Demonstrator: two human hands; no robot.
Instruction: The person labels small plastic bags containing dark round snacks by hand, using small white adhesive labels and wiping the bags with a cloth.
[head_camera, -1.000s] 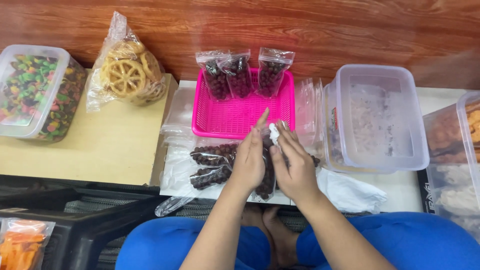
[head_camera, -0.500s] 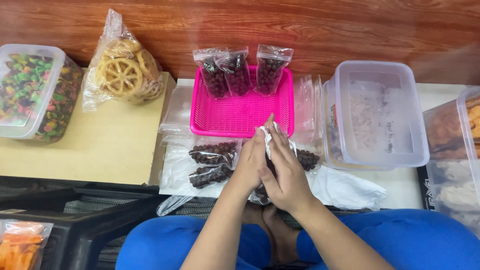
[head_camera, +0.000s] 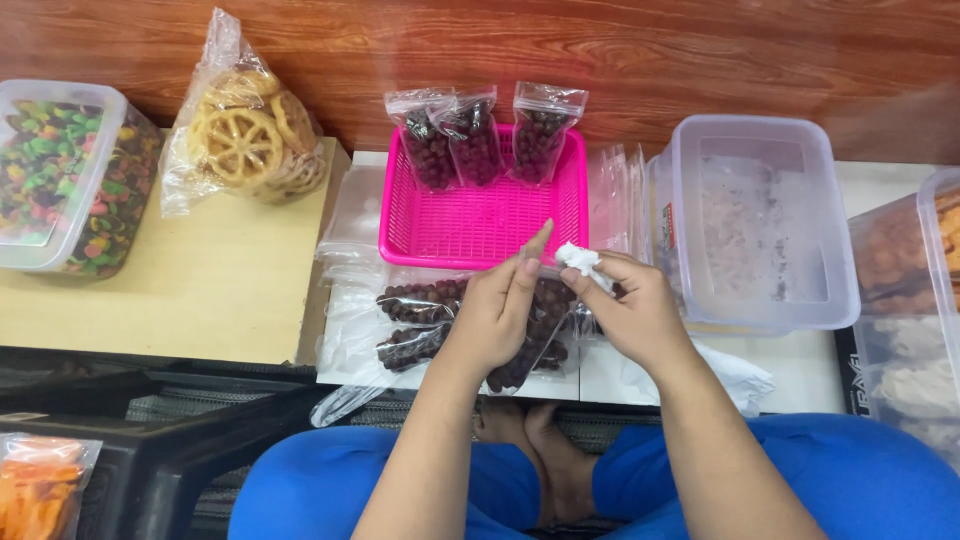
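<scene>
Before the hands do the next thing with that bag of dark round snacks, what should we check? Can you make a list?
1. Left hand has the snack bag in its grip: ok.
2. Right hand pinches the white tissue: ok.
3. Bag's top sealed: cannot tell, the hands hide it.
4. Room in the pink basket: ok, three filled bags stand at its back and the front is free.
5. Other filled bags lie beside the left hand, out of the basket: ok.
</scene>
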